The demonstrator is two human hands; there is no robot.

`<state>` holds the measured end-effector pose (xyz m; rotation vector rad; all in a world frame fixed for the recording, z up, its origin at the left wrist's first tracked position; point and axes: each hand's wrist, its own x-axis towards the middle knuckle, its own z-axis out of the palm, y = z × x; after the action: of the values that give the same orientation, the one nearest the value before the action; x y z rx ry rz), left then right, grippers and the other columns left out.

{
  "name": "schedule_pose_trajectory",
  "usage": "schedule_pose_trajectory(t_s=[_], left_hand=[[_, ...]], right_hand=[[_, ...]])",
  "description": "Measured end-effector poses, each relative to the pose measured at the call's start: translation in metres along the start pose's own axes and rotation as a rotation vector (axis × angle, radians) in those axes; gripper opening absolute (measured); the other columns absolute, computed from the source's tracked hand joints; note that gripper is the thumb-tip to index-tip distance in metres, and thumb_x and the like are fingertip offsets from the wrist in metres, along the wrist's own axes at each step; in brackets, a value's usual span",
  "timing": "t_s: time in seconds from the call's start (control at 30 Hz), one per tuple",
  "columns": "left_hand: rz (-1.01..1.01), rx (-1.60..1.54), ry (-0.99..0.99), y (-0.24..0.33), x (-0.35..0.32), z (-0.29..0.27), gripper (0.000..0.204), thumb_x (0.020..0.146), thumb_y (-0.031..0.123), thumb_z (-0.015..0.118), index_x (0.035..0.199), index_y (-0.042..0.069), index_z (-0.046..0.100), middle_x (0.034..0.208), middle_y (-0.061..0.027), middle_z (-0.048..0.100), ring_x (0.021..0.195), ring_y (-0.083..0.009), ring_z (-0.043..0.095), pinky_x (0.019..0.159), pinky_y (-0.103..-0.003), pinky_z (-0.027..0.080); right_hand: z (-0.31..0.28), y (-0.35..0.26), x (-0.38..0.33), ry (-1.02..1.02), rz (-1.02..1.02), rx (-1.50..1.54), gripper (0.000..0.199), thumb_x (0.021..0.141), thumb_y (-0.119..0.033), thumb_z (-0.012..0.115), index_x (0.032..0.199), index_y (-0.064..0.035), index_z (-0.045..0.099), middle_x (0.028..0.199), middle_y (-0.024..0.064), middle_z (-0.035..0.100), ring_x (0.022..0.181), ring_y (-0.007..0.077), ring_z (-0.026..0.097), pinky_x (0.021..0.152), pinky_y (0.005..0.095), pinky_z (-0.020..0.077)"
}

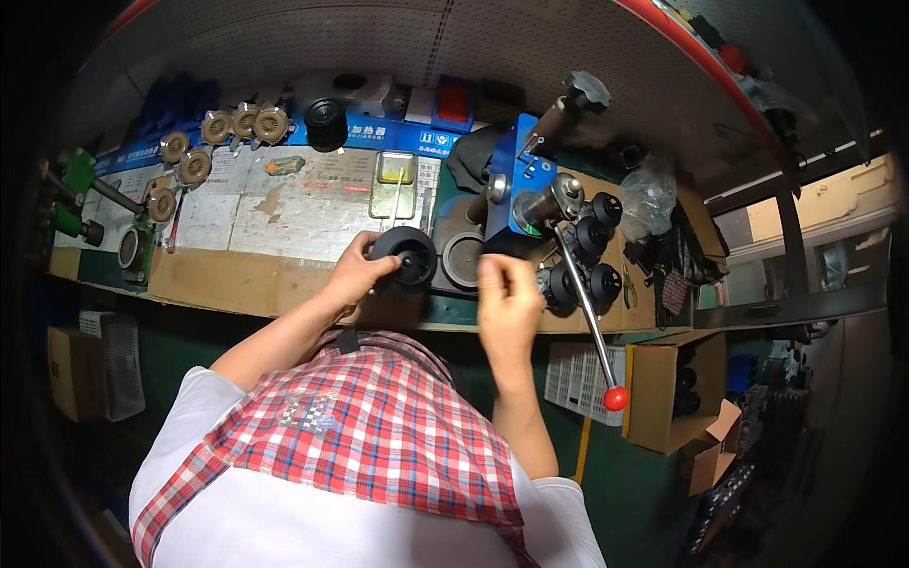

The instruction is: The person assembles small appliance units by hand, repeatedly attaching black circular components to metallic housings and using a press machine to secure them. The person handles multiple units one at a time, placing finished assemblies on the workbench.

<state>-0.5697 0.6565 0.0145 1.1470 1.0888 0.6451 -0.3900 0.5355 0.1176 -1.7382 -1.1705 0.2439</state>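
Head view, bench seen from above. Cardboard box on the floor right of the bench, open top; dark round parts are visible inside, count not readable. A smaller open box sits just below it, contents unclear. White crate under the bench edge beside the cardboard box, and a second white crate at far left under the bench; interiors of both cannot be made out. On the bench, a clear plastic bag lies at the right rear, contents not discernible. Left hand is curled around the left rim of a black round part, fingers wrapped on its edge, thumb toward the top; the part sits at the bench front, just right of that hand and touching it. Right hand is loosely closed, fingertips bunched together near the top of the hand; whether it pinches anything I cannot tell. It hovers right of the black part, clearly apart from it, with a grey ring between. A blue press stands just behind the right hand; its lever with a red knob runs down past the wrist. Stack of black parts just right of the press. Tan gear-like wheels lined up at left rear.
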Motion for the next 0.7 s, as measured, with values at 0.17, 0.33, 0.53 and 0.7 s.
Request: schedule_pose_trajectory(t_s=[0.17,0.33,0.53,0.7], left_hand=[[0.239,0.204,-0.119,0.022,-0.012,-0.019,0.061,0.079,0.017,0.076,0.132,0.008,0.048,0.117,-0.0103,0.056,0.106,-0.0174,0.054,0.089,-0.032,0.046],[0.499,0.26,-0.241,0.056,-0.026,-0.062,0.058,0.08,0.024,0.076,0.127,0.006,0.047,0.108,-0.0082,0.048,0.094,-0.0173,0.054,0.077,-0.029,0.049],[-0.119,-0.372,-0.29,0.042,-0.006,-0.123,0.057,0.096,0.057,0.046,0.117,0.005,0.051,0.115,-0.0131,0.057,0.097,-0.0207,0.063,0.08,-0.036,0.053],[-0.063,-0.469,-0.73,0.063,0.0,-0.13,0.071,0.088,0.044,0.067,0.139,0.0,0.043,0.135,-0.012,0.053,0.126,-0.0221,0.049,0.109,-0.038,0.036]], right_hand=[[0.072,0.035,-0.015,-0.417,0.32,0.252,0.07,0.088,-0.029,0.072,0.14,-0.0022,0.033,0.109,0.0164,0.059,0.081,0.0163,0.061,0.06,0.0289,0.0521],[0.096,0.002,0.0,-0.417,0.202,0.578,0.062,0.087,-0.011,0.069,0.138,-0.0017,0.034,0.116,0.0187,0.057,0.099,0.0225,0.063,0.077,0.0332,0.0546],[0.093,-0.047,-0.01,-0.24,-0.408,0.082,0.067,0.071,0.003,0.076,0.13,-0.0003,0.046,0.118,0.0219,0.058,0.106,0.0379,0.059,0.09,0.0397,0.0497],[0.112,-0.037,-0.009,-0.151,-0.76,-0.016,0.063,0.066,0.018,0.063,0.123,-0.0036,0.049,0.122,0.0215,0.054,0.092,0.0384,0.061,0.076,0.0418,0.0538]])
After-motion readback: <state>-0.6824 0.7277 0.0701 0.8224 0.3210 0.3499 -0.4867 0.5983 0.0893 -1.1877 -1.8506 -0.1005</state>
